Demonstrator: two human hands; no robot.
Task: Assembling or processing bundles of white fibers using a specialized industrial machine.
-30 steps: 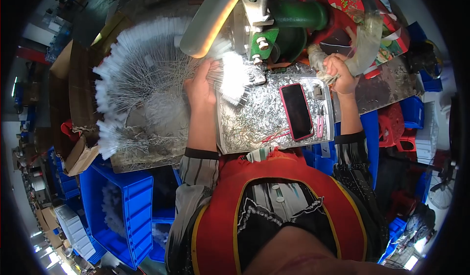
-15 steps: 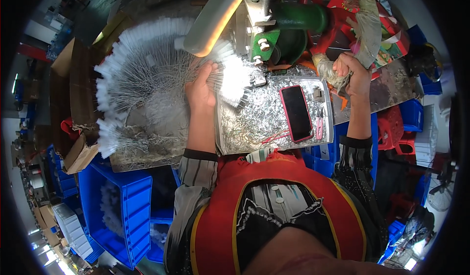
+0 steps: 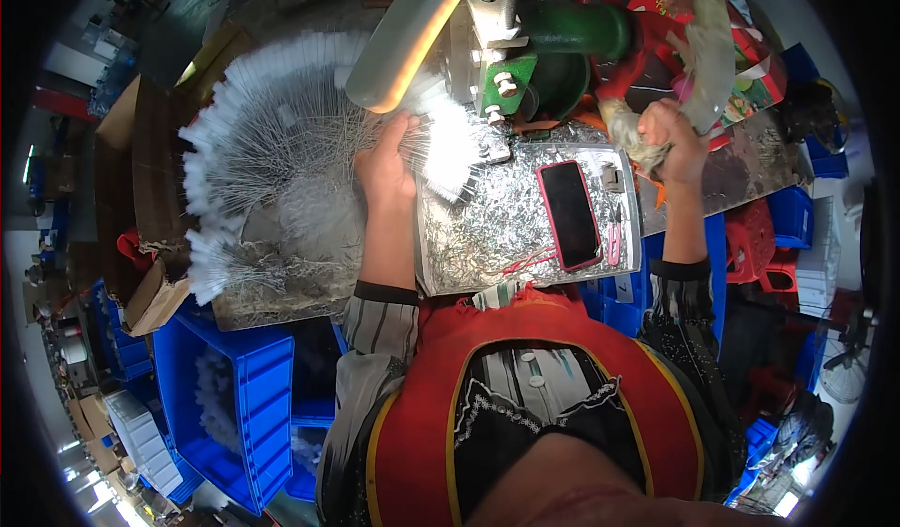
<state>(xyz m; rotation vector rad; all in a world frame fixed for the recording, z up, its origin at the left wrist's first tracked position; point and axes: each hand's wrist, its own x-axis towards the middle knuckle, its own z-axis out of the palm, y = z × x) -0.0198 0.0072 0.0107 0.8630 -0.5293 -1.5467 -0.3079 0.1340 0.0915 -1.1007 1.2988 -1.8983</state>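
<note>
My left hand (image 3: 386, 163) is closed at the right edge of a wide fan of thin wire brushes (image 3: 281, 143) with white bristle tips. Its thumb and fingers pinch thin wires, and more white tips (image 3: 445, 143) glare brightly just beyond it. A green hand press (image 3: 562, 44) with bolts on its front stands ahead of me. My right hand (image 3: 670, 138), slightly blurred, is wrapped around the press's lever handle (image 3: 626, 133), which is bound in worn pale cloth. What lies under the press head is hard to make out in the glare.
A lit lamp (image 3: 408, 39) hangs over the brushes. Metal clippings cover a tray (image 3: 469, 246), where a phone (image 3: 569, 216) and pink-handled snips (image 3: 614, 241) lie. Cardboard boxes (image 3: 141, 161) stand left; blue bins (image 3: 267, 414) sit below the table edge.
My right hand and the cloth-bound lever have shifted very slightly. My left hand stays almost in place at the wire brushes.
</note>
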